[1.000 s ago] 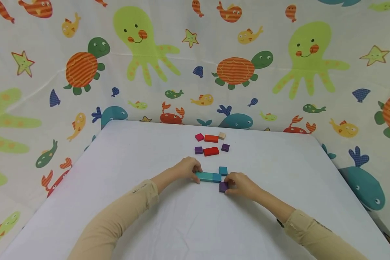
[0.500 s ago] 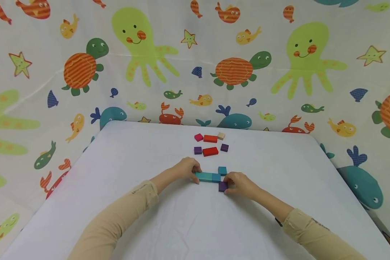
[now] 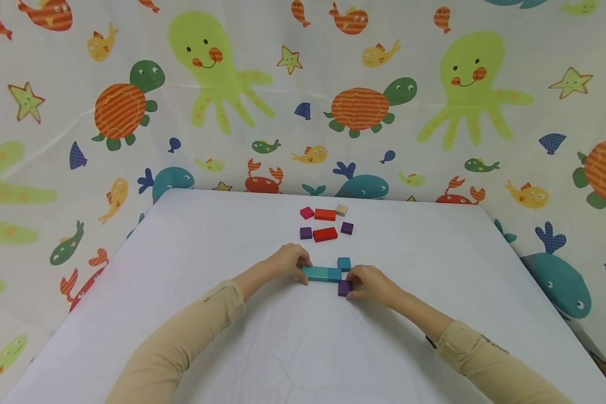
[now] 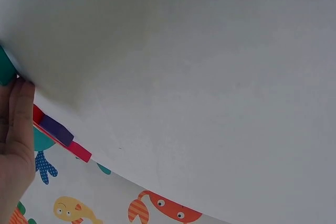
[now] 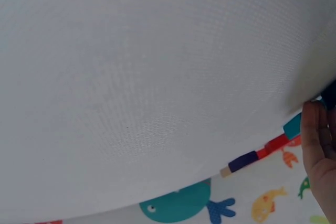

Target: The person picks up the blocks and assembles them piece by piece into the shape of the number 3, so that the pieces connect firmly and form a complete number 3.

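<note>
My left hand pinches the left end of a long teal block, thumb at the near side and fingers at the far side. A short blue block lines up against its right end. Just beyond that sits a small teal-blue block. With thumb and fingers, my right hand holds a dark purple block at the blue block's near right corner. In the left wrist view the teal block shows at the fingertips; the right wrist view has the purple block partly cut off.
Farther back on the white table lie two red blocks, one near and one far. Around them are a purple block, another purple block, a pink block and a beige block. A sea-animal patterned cloth hangs behind.
The head view shifts slightly. Both hands keep their holds, and the blocks stay in the same arrangement.
</note>
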A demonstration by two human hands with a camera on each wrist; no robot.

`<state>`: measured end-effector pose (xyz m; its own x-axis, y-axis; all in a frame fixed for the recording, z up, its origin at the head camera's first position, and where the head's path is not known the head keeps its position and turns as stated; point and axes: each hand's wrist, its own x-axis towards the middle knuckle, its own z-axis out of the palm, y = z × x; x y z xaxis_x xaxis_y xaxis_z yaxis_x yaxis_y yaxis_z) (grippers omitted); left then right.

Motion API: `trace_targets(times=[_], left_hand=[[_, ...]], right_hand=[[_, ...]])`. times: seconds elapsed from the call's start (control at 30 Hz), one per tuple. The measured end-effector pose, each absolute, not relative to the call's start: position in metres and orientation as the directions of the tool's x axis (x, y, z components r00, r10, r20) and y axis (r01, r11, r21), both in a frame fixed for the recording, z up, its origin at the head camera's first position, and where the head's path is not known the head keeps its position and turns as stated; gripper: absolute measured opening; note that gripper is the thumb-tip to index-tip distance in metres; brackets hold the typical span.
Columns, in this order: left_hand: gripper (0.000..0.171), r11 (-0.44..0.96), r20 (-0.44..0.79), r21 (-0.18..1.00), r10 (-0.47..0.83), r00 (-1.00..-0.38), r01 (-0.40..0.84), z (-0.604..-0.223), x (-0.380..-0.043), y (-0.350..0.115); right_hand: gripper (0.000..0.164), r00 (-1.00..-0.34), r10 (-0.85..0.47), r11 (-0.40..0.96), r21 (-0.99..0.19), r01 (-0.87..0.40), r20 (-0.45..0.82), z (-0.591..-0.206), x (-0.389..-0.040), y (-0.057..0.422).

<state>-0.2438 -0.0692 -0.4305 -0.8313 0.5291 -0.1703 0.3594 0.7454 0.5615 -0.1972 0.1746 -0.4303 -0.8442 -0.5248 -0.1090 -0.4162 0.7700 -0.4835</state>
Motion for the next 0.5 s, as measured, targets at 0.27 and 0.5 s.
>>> trace_targets(times=[0.27, 0.5], left_hand=[[0.031, 0.74, -0.173, 0.572, 0.53, -0.83, 0.353, -0.4304, -0.2441, -0.069], [0.031, 0.742, -0.177, 0.574, 0.526, -0.832, 0.347, -0.4301, -0.2439, -0.0694]], right_hand=[[0.032, -0.851, -0.513, 0.775, -0.486, -0.404, -0.111, -0.4292, -0.1967, 0.174], [0.033, -0.85, -0.515, 0.775, -0.484, -0.405, -0.114, -0.4287, -0.1967, 0.1734]])
